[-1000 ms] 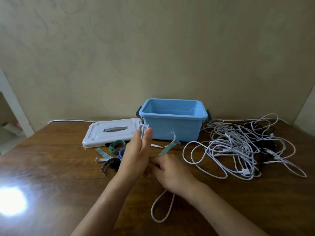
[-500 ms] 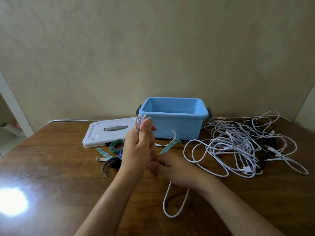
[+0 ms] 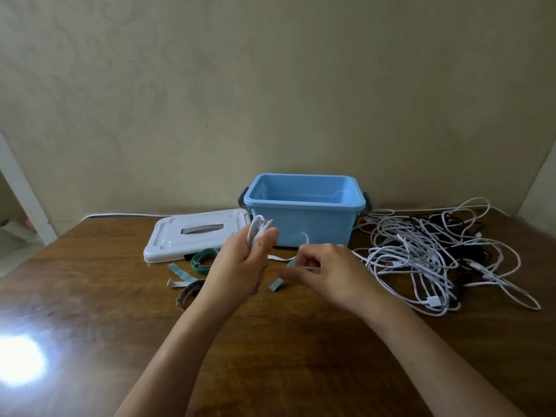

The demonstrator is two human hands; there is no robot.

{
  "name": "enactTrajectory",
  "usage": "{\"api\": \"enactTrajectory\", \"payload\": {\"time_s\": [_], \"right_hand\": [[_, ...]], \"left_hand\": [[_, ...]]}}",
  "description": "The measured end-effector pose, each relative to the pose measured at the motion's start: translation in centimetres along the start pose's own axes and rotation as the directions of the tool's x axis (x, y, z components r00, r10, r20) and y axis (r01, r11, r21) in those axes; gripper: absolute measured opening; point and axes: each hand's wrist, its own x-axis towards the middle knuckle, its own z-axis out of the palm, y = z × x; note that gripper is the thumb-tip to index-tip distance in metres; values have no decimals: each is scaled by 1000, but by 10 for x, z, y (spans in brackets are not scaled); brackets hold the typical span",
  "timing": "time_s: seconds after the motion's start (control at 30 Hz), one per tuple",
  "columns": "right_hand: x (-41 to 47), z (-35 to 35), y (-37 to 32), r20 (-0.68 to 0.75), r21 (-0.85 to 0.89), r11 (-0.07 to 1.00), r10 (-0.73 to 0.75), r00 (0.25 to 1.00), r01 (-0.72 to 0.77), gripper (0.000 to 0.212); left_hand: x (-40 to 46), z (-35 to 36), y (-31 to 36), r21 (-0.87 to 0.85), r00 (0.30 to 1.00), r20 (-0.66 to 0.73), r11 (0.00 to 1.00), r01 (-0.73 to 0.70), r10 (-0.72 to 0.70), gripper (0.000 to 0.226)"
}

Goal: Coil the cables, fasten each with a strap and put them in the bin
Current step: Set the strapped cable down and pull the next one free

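My left hand (image 3: 240, 263) grips a small coil of white cable (image 3: 259, 228), whose loops stick out above the fingers. To its right, my right hand (image 3: 328, 273) pinches a teal strap (image 3: 278, 282) that hangs between the two hands. The open blue bin (image 3: 304, 212) stands behind the hands, with nothing seen inside. A tangled heap of white and black cables (image 3: 433, 257) lies on the table to the right of the bin.
The bin's white lid (image 3: 195, 233) lies flat left of the bin. Loose straps lie in front of it: a green ring (image 3: 201, 260), a teal strip (image 3: 180, 272) and a dark ring (image 3: 186, 294). A bright glare (image 3: 18, 362) marks the wooden table (image 3: 90, 311).
The loose cable loop that trailed on the table below my hands is gone from there. My right hand has risen and moved right with the teal strap. My left hand still holds the coil.
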Motion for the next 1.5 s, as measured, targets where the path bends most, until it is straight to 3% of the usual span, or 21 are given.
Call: {"api": "enactTrajectory", "payload": {"time_s": [0.1,0.2,0.27,0.33,0.43,0.53,0.6,0.73,0.87,1.03,1.23,1.33,1.5], "right_hand": [[0,2,-4,59,142,990,-14,998,5,26],[1,-1,-4,161,267,960,35,986,-78,20],[3,-4,2,127,193,979,45,991,-69,16],[4,-5,9,3,78,996,52,999,-53,29],[4,-5,12,-159,80,996,59,985,-47,42],[5,0,10,-98,249,969,31,995,-6,34],[6,2,9,-46,311,950,31,998,-15,25],[6,1,10,-93,327,945,24,995,8,21],[6,7,7,-194,364,931,46,980,28,24],[8,6,8,-86,507,861,110,990,-52,29],[6,4,7,-152,470,882,31,988,45,22],[9,4,10,-203,445,894,42,978,54,18],[8,5,10,-288,258,962,-14,958,92,16]], "left_hand": [[0,4,-3,175,998,10,982,-66,66,23],[0,3,-4,229,995,-10,969,-95,100,12],[1,0,-6,168,996,-39,983,-68,76,18],[1,-4,-7,121,998,-49,992,-42,48,24],[0,-2,-9,191,995,-4,977,-99,101,25],[-2,7,-15,300,987,72,941,-159,144,26],[-2,12,-18,332,990,23,933,-137,137,31],[-1,16,-16,270,994,-72,961,-63,86,37],[-3,19,-14,192,999,-22,981,30,-26,43],[1,21,-16,114,996,0,990,85,-86,41],[3,15,-21,294,997,-72,955,40,-20,34],[5,12,-22,294,996,-91,956,25,2,30],[4,13,-23,230,996,-92,973,25,-4,33]]}}
